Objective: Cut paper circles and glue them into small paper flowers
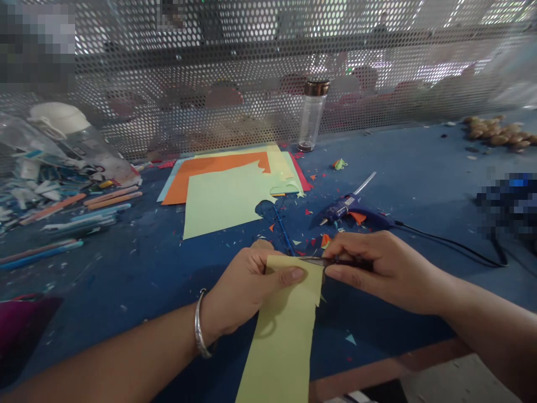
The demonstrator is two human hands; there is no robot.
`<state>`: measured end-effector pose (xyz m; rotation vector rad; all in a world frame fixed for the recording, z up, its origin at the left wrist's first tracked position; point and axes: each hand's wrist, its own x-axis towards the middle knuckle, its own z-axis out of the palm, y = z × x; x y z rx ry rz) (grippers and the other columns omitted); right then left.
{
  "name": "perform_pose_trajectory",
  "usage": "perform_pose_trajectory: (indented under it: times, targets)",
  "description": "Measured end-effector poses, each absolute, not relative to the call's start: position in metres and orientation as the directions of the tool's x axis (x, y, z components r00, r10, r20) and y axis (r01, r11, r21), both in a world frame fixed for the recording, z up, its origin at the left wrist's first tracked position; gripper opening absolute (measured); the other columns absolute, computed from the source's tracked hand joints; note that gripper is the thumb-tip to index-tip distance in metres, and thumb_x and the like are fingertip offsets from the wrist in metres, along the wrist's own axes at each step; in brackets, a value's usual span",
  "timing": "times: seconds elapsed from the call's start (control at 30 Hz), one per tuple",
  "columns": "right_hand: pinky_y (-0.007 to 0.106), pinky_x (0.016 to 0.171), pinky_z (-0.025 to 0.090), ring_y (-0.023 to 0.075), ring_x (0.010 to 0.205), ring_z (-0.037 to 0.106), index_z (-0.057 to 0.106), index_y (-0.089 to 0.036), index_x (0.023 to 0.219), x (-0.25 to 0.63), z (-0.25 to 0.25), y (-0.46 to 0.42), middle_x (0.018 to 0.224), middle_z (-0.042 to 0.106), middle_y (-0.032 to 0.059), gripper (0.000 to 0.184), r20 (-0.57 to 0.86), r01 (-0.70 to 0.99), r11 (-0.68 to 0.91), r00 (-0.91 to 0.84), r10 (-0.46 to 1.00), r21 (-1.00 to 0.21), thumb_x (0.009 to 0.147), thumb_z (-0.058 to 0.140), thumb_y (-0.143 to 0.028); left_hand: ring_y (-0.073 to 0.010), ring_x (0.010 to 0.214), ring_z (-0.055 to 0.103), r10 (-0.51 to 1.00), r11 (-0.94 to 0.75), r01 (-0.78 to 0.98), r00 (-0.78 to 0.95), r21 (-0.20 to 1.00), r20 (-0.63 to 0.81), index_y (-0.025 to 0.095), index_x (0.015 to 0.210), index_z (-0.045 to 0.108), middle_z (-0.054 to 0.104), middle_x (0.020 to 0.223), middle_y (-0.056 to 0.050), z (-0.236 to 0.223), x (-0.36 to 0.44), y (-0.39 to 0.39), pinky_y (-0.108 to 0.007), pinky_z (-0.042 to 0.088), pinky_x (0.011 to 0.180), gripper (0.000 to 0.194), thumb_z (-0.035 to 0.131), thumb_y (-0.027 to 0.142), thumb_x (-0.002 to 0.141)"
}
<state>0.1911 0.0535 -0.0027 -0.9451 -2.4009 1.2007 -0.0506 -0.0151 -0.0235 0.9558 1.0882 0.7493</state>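
My left hand pinches the top of a long pale yellow-green paper strip, thumb pressed on its face. My right hand is closed around small scissors, whose blades meet the strip's upper right edge. A silver bangle sits on my left wrist. Both hands hover just above the blue table, near its front edge.
Sheets of yellow-green, orange and red paper lie behind the hands. A blue glue gun with a black cord rests to the right. A clear bottle stands by the perforated screen. Pens and a plastic bag crowd the left. Paper scraps are scattered.
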Motion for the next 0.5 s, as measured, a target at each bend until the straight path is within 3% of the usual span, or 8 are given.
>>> perform_pose_trajectory:
  times: [0.5]
  targets:
    - [0.022, 0.049, 0.032, 0.0093, 0.054, 0.039, 0.066, -0.018, 0.095, 0.1913, -0.0034, 0.0536, 0.063, 0.052, -0.0041, 0.029, -0.012, 0.416, 0.456, -0.749, 0.662, -0.787, 0.096, 0.061, -0.047, -0.0102, 0.060, 0.063, 0.847, 0.467, -0.058, 0.316, 0.883, -0.427, 0.015, 0.086, 0.079, 0.072, 0.077, -0.005, -0.0212, -0.0481, -0.0164, -0.018, 0.046, 0.053, 0.037, 0.079, 0.052, 0.080]
